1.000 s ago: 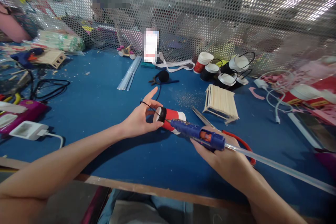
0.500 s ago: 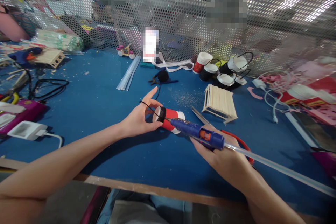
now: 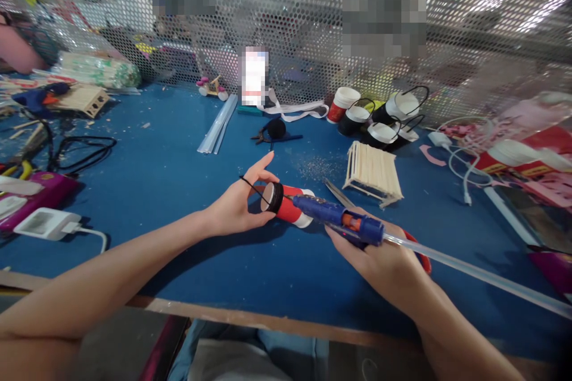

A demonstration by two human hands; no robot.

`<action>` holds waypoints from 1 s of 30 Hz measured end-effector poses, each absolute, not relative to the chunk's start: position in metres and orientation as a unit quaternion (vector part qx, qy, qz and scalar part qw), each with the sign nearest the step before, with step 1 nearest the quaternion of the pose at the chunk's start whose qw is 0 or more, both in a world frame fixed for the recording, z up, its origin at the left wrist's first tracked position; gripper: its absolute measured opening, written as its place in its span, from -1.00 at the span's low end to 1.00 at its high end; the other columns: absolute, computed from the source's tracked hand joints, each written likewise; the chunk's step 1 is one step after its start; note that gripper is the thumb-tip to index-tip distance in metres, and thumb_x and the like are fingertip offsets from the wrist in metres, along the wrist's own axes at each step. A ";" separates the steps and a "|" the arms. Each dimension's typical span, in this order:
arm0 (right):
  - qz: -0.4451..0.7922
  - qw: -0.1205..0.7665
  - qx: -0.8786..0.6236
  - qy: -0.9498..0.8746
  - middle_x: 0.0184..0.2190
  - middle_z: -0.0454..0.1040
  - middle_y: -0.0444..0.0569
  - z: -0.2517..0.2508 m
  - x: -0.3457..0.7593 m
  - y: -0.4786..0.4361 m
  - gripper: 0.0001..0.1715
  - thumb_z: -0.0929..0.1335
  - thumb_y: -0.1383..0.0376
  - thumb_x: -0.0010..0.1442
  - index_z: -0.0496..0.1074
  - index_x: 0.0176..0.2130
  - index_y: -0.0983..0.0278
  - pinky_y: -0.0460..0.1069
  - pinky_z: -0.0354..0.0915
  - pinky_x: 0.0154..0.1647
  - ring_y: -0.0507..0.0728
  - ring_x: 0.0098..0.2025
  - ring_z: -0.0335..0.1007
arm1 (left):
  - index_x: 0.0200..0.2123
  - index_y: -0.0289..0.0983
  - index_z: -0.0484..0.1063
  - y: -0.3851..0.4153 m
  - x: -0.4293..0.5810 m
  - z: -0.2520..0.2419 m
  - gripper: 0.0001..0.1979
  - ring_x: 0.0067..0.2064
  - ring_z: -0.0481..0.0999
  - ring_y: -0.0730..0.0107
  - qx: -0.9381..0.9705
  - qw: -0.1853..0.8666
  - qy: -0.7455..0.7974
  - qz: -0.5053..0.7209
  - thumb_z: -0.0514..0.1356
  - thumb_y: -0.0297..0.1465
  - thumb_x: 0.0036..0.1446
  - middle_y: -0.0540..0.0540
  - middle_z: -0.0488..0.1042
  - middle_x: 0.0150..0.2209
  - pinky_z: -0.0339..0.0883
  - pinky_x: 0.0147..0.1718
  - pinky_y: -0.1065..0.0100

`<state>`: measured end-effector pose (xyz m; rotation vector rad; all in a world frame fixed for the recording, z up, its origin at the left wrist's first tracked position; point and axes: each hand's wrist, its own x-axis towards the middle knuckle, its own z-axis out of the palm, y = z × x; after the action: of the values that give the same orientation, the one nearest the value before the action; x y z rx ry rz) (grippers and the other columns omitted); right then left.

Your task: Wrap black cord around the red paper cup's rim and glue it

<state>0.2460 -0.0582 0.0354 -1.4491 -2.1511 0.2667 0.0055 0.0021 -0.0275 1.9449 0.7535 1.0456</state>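
My left hand (image 3: 243, 199) grips a red paper cup (image 3: 291, 207) by its bottom end, thumb on the near side and fingers behind. The cup lies sideways above the table, its white rim toward the right. Black cord (image 3: 277, 197) is wound round the bottom end, and a strand runs over my left fingers toward a ball of black cord (image 3: 276, 129). My right hand (image 3: 375, 262) is closed round a blue hot glue gun (image 3: 330, 213) with a long clear glue stick (image 3: 465, 271) out of its back. The gun's nozzle points at the cup's side, close to the wound cord.
Scissors (image 3: 337, 193) with red handles lie partly under my right hand. Beyond are a stick-built model (image 3: 374, 172), several cord-wrapped cups (image 3: 379, 134), pliers (image 3: 259, 137) and glue sticks (image 3: 218, 125). A perforated metal screen (image 3: 304, 24) stands behind. A white charger (image 3: 47, 223) sits left.
The glue gun has shifted slightly right along the cup, its nozzle tip drawing a little away from the wound cord. My left hand still holds the cup, turned slightly.
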 end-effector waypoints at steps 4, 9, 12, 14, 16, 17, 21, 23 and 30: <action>0.079 0.273 -0.541 -0.791 -0.61 0.44 -0.06 0.030 0.249 -0.056 -0.84 0.27 0.29 0.13 0.45 -0.38 0.18 -0.01 0.37 -0.48 0.15 -0.49 0.47 | 0.34 -0.06 -0.27 0.002 0.004 -0.030 -0.02 0.09 0.38 0.17 0.785 0.376 0.271 0.410 0.25 -0.53 -0.01 -0.19 0.30 0.03 0.28 0.13 0.06; 0.086 0.266 -0.545 -0.790 -0.58 0.47 -0.04 0.030 0.249 -0.053 -0.82 0.25 0.31 0.12 0.45 -0.37 0.20 0.00 0.35 -0.52 0.15 -0.52 0.44 | 0.34 -0.06 -0.26 0.002 0.003 -0.031 -0.01 0.11 0.37 0.16 0.802 0.355 0.253 0.408 0.25 -0.55 -0.02 -0.20 0.29 0.06 0.25 0.16 0.03; 0.076 0.256 -0.547 -0.794 -0.61 0.44 -0.04 0.034 0.247 -0.051 -0.81 0.25 0.31 0.13 0.45 -0.39 0.19 -0.01 0.34 -0.52 0.15 -0.52 0.43 | 0.34 -0.05 -0.25 0.002 0.002 -0.032 -0.02 0.10 0.37 0.16 0.809 0.348 0.243 0.407 0.25 -0.56 -0.02 -0.20 0.30 0.07 0.24 0.16 0.04; 0.074 0.257 -0.544 -0.795 -0.61 0.44 -0.04 0.036 0.246 -0.050 -0.81 0.24 0.31 0.13 0.45 -0.40 0.19 -0.01 0.36 -0.50 0.15 -0.49 0.44 | 0.34 -0.04 -0.25 0.002 0.002 -0.033 -0.02 0.10 0.38 0.16 0.812 0.347 0.238 0.406 0.25 -0.55 -0.02 -0.20 0.30 0.08 0.24 0.16 0.04; 0.077 0.258 -0.540 -0.798 -0.59 0.45 -0.03 0.036 0.246 -0.051 -0.80 0.24 0.32 0.13 0.44 -0.40 0.20 0.00 0.37 -0.48 0.15 -0.48 0.44 | 0.34 -0.04 -0.25 0.002 0.002 -0.033 -0.02 0.11 0.37 0.16 0.814 0.343 0.236 0.404 0.25 -0.55 -0.01 -0.21 0.29 0.08 0.25 0.15 0.05; 0.078 0.257 -0.539 -0.798 -0.59 0.46 -0.03 0.036 0.246 -0.051 -0.80 0.24 0.32 0.13 0.44 -0.40 0.20 0.00 0.37 -0.48 0.15 -0.48 0.44 | 0.34 -0.04 -0.25 0.002 0.002 -0.033 -0.02 0.11 0.37 0.16 0.815 0.342 0.236 0.404 0.25 -0.55 -0.01 -0.21 0.29 0.08 0.25 0.15 0.05; 0.076 0.266 -0.542 -0.794 -0.60 0.45 -0.05 0.032 0.248 -0.054 -0.82 0.25 0.29 0.14 0.44 -0.37 0.20 0.00 0.35 -0.50 0.15 -0.51 0.43 | 0.34 -0.04 -0.24 0.002 0.003 -0.032 -0.04 0.09 0.38 0.18 0.803 0.352 0.248 0.412 0.25 -0.54 0.00 -0.20 0.30 0.05 0.26 0.15 0.06; 0.085 0.274 -0.540 -0.791 -0.61 0.44 -0.06 0.032 0.248 -0.055 -0.82 0.25 0.28 0.14 0.44 -0.38 0.19 -0.01 0.35 -0.52 0.14 -0.54 0.42 | 0.34 -0.04 -0.24 0.002 0.004 -0.031 -0.04 0.08 0.39 0.19 0.791 0.363 0.260 0.419 0.26 -0.53 -0.01 -0.18 0.30 0.02 0.30 0.12 0.07; 0.099 0.276 -0.542 -0.788 -0.60 0.44 -0.07 0.032 0.249 -0.060 -0.84 0.26 0.29 0.13 0.43 -0.38 0.17 -0.03 0.37 -0.50 0.12 -0.53 0.43 | 0.34 -0.03 -0.25 0.002 0.006 -0.029 0.00 0.07 0.39 0.17 0.773 0.382 0.285 0.420 0.28 -0.52 -0.04 -0.16 0.32 -0.01 0.35 0.06 0.09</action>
<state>0.2488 -0.0602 0.0317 -1.4552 -2.1161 0.2650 0.0055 0.0020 -0.0291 1.9713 0.7270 1.0713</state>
